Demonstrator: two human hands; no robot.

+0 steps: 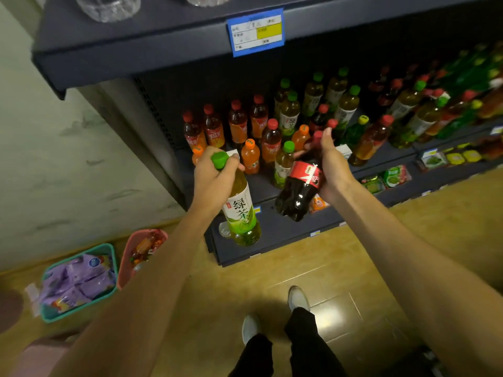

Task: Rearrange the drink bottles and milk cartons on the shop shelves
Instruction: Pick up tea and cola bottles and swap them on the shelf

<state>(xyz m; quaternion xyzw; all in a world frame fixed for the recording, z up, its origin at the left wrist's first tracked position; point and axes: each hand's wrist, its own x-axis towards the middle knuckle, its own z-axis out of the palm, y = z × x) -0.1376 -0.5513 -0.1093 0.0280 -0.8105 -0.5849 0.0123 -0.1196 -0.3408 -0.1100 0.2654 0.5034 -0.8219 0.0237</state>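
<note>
Left hand [215,175] fingers curled round the neck of a green-capped plastic green tea bottle [241,210], held upright in front of the dark metal shelf [272,227]. Right hand [333,164] wraps a dark red-labelled plastic cola bottle [300,189] (tilted, cap toward shelf), beside the tea bottle, not touching.
</note>
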